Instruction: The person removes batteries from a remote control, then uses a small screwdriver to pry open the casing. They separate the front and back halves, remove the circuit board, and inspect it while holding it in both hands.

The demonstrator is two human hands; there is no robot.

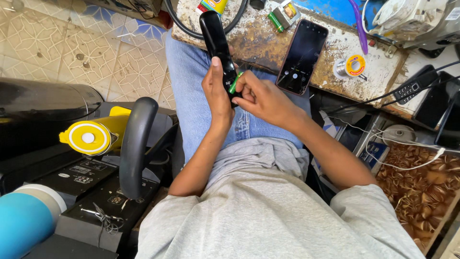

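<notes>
My left hand (216, 91) grips a long black remote-like device (216, 41), held upright over my lap, thumb along its side. My right hand (261, 98) pinches a small green battery (235, 82) against the lower part of that device. Both hands sit just below the edge of a stained workbench (254, 41). A black smartphone (302, 56) with its screen lit dimly lies on the bench right of my hands.
The bench also carries a solder spool (352, 66), a green battery (275, 21), a black cable loop and a purple tool (358, 24). A cordless handset (415, 85) lies at right. A yellow and black appliance (103, 136) stands left, on tiled floor.
</notes>
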